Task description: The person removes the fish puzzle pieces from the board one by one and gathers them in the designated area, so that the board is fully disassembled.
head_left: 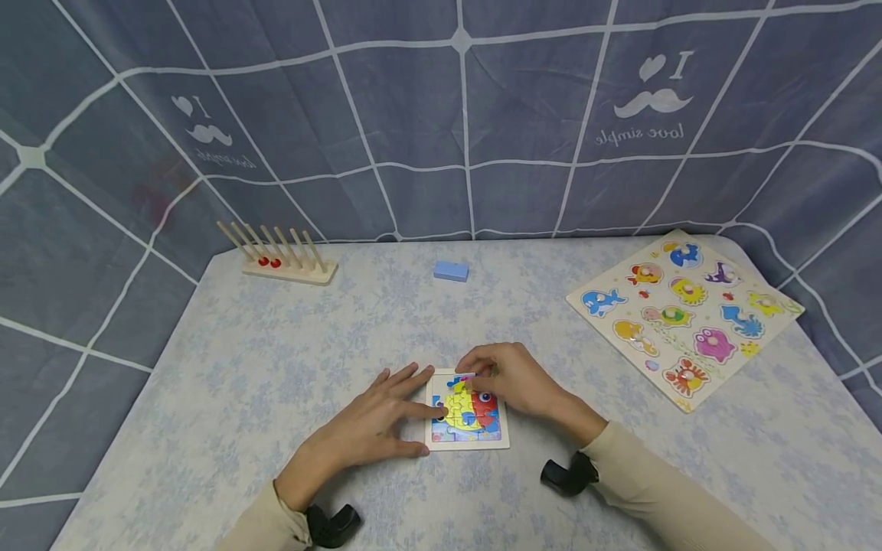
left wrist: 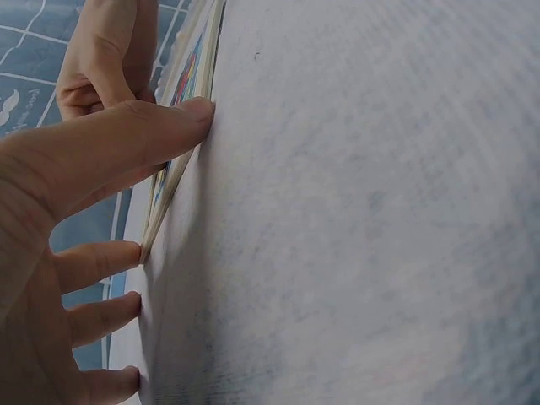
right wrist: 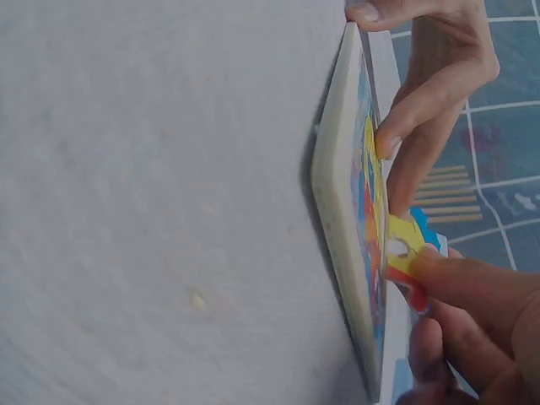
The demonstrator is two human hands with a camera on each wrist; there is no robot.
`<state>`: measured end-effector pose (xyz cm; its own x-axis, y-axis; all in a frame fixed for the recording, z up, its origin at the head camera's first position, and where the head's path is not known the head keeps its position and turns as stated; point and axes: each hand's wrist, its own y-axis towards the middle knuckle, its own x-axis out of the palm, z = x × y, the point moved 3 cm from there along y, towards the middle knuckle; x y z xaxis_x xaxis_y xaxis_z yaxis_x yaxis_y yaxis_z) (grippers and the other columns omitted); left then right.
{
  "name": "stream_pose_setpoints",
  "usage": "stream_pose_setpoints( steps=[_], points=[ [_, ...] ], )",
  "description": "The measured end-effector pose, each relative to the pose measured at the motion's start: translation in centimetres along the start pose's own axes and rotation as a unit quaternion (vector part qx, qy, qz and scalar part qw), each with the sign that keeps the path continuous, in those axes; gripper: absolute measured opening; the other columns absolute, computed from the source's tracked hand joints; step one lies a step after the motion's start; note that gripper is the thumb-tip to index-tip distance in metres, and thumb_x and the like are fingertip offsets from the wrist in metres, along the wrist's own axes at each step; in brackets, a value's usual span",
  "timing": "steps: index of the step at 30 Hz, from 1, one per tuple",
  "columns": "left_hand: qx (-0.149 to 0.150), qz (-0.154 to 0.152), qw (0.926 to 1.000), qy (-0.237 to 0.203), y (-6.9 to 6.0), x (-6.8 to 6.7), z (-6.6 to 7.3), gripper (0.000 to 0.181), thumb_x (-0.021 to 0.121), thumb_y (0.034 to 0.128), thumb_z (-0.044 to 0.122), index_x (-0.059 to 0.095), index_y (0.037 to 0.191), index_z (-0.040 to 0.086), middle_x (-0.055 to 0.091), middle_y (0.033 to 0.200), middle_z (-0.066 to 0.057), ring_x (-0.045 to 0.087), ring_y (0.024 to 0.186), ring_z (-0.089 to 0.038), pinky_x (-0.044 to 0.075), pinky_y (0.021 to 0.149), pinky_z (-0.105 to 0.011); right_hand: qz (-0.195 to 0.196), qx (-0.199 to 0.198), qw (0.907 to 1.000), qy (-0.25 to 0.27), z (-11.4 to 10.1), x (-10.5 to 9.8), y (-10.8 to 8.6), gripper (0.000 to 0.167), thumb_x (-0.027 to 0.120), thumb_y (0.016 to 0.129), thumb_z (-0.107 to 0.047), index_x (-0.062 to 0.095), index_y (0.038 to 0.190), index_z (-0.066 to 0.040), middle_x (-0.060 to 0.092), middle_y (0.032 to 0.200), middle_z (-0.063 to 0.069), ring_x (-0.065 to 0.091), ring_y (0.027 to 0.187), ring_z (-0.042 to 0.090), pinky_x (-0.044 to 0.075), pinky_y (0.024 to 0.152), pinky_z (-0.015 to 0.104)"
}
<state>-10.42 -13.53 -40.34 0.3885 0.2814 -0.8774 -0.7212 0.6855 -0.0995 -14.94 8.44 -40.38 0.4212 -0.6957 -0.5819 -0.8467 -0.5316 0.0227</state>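
Observation:
A small jigsaw puzzle (head_left: 473, 445) in a pale wooden frame lies on the table, its picture a yellow and red fish on blue. My left hand (head_left: 375, 422) spreads over the left side: the index fingertip touches the picture, while the thumb (left wrist: 181, 121) rests against the frame's near left corner. With thumb and fingers, my right hand (head_left: 518, 380) pinches a jigsaw piece (right wrist: 403, 234) over the upper part of the puzzle. Yellow, blue and red show on it; whether it is one piece or several joined cannot be told.
A wooden rack of upright pegs (head_left: 289, 269) with two red beads stands at the back left. Near the back middle lies a blue block (head_left: 451, 271). A large sea-animal peg board (head_left: 678, 306) lies at the right. Behind the table hangs a grey-blue curtain (head_left: 413, 115).

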Motion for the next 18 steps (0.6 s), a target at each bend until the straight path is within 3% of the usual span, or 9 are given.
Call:
stream_pose_setpoints(
  steps=[5, 10, 18],
  points=[
    [0.0, -0.001, 1.0, -0.002, 0.0, 0.0, 0.0, 0.052, 0.079, 0.0815, 0.042, 0.067, 0.13, 0.028, 0.03, 0.159, -0.01, 0.019, 0.148, -0.035, 0.018, 0.11, -0.067, 0.016, 0.029, 0.9981, 0.052, 0.5, -0.3, -0.1, 0.018, 0.07, 0.088, -0.006, 0.079, 0.104, -0.009, 0.075, 0.086, -0.002, 0.067, 0.074, 0.009, 0.051, 0.064, 0.025],
    [0.005, -0.002, 1.0, -0.006, 0.0, 0.0, 0.0, 0.052, 0.078, 0.082, 0.042, 0.066, 0.131, 0.028, 0.029, 0.159, -0.01, 0.018, 0.148, -0.035, 0.018, 0.111, -0.067, 0.021, 0.065, 0.9929, 0.097, 1.0, -1.2, -0.5, 0.018, 0.072, 0.088, -0.009, 0.079, 0.104, -0.01, 0.076, 0.093, 0.0, 0.068, 0.083, 0.013, 0.05, 0.068, 0.025],
    [0.001, 0.001, 0.9999, -0.012, 0.0, 0.1, 0.0, 0.053, 0.08, 0.0806, 0.04, 0.067, 0.13, 0.026, 0.03, 0.159, -0.01, 0.019, 0.148, -0.034, 0.017, 0.111, -0.067, 0.04, 0.118, 0.9871, 0.1, 2.7, -3.0, -2.4, 0.017, 0.074, 0.088, -0.013, 0.079, 0.104, -0.009, 0.076, 0.095, 0.004, 0.068, 0.088, 0.016, 0.051, 0.071, 0.028]
  ],
)
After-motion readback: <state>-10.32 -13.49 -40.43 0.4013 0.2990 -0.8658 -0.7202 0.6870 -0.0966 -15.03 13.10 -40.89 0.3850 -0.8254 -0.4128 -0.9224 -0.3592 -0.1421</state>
